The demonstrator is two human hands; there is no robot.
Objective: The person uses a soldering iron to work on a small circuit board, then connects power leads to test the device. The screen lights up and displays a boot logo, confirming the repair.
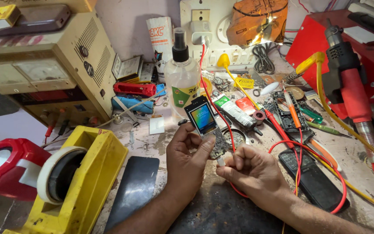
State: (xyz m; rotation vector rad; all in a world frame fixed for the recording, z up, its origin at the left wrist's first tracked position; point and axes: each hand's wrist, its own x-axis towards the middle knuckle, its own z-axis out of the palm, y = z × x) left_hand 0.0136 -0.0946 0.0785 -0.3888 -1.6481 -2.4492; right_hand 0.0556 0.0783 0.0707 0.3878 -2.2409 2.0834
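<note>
- Hands meet just in front of the clear spray bottle (182, 78), above the dark mat (221, 208).
- Left hand (186, 160) grips a bare phone board (207, 125), thumb and fingers wrapped round its lower part.
- Its long axis runs from the hands up toward the bottle, tilted slightly left; the lit screen end points away from the person and the grimy end sits low.
- Right hand (252, 169) is curled narrow, pinching a small plug (220, 161) at the board's bottom end.
- A red wire (215, 108) trails beside the board toward the bottle.
</note>
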